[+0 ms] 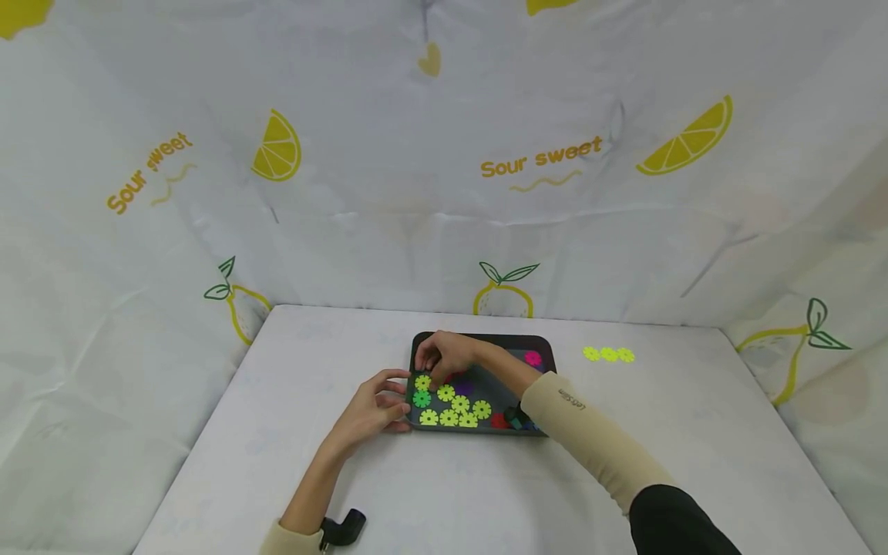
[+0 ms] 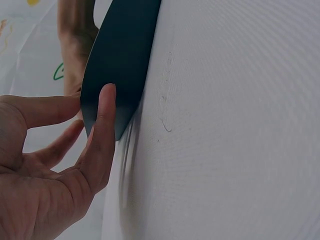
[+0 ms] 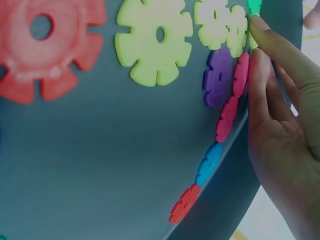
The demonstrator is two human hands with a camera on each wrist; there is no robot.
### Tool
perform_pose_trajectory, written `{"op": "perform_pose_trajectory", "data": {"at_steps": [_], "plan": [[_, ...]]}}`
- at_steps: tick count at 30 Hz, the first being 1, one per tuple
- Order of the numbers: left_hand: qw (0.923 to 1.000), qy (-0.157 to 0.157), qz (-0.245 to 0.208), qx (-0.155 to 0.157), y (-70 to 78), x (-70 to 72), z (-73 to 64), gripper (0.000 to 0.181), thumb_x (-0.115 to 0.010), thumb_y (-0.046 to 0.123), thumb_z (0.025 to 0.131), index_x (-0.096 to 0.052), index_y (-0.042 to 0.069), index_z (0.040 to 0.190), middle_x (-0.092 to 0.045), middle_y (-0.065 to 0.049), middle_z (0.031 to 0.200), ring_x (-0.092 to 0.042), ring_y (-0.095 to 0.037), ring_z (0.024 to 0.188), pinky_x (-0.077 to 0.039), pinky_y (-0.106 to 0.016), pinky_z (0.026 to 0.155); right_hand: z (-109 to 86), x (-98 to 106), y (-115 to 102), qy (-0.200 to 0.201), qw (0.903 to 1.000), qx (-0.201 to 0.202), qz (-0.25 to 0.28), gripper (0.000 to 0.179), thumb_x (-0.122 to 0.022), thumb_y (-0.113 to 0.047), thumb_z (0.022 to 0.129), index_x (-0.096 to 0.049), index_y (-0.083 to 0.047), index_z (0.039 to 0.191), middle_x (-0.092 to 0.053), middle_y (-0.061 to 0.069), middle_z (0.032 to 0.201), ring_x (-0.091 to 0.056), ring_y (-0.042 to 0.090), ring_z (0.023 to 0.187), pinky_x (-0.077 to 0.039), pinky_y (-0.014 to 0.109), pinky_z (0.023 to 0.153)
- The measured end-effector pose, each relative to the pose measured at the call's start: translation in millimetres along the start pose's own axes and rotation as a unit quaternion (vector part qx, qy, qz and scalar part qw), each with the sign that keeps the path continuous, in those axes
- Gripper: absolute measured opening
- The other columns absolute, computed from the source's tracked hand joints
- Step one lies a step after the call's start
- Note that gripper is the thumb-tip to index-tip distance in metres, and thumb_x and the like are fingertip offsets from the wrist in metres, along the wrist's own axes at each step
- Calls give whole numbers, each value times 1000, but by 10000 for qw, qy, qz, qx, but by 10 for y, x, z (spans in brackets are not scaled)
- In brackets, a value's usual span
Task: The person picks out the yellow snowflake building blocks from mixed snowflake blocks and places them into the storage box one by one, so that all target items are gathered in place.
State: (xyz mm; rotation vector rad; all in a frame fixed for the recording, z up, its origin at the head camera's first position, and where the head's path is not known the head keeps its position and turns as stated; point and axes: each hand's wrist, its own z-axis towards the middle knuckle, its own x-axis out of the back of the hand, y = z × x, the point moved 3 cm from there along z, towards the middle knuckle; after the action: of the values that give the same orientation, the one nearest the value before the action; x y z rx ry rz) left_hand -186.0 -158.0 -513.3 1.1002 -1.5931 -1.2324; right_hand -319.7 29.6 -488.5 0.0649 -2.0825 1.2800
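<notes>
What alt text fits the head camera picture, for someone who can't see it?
A person's right grip reaches into a dark tray of colourful notched discs, many yellow-green, while the left grip touches its left edge. Three yellow-green discs lie in a row on the white table to the tray's right, before a lemon-print backdrop.

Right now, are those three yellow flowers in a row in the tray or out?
Out: the yellow flowers lie on the white table, to the right of the black tray.
</notes>
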Motion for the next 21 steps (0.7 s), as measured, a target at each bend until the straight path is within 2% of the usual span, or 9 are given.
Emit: {"op": "perform_pose_trajectory", "data": {"at_steps": [7,11,16,21], "plan": [[10000,-22,-36,-7,7,-13,1,62,-70,-8,96,-52,5,154,-55,-28,136,-73,-21,99,-73,-41,81,23,-41,10,162,9993,152,-295,34,-94,-6,81,-76,-7,109,-74,5,108,-67,12,99,-61,19,90],[10000,-42,-5,-27,4,-22,-3,62,-70,-7,97,-51,5,155,-55,-29,136,-73,-21,100,-73,-40,81,9,-26,34,441,9979,261,-402,32,-94,-8,83,-76,-7,109,-76,5,107,-69,10,97,-62,19,88],[10000,-56,-31,-26,3,-19,-2,63,-70,-7,96,-51,5,155,-54,-29,136,-73,-21,99,-73,-40,81,-43,27,79,778,9964,325,-89,32,-92,-5,84,-77,-4,112,-77,9,110,-71,8,96,-64,19,86],[10000,-26,-40,-15,3,-3,-5,64,-71,-7,96,-51,5,155,-54,-29,136,-73,-21,99,-73,-40,82,-100,52,111,805,9958,431,120,34,-89,-3,86,-76,3,117,-76,12,101,-66,5,80,-60,16,73]]}}
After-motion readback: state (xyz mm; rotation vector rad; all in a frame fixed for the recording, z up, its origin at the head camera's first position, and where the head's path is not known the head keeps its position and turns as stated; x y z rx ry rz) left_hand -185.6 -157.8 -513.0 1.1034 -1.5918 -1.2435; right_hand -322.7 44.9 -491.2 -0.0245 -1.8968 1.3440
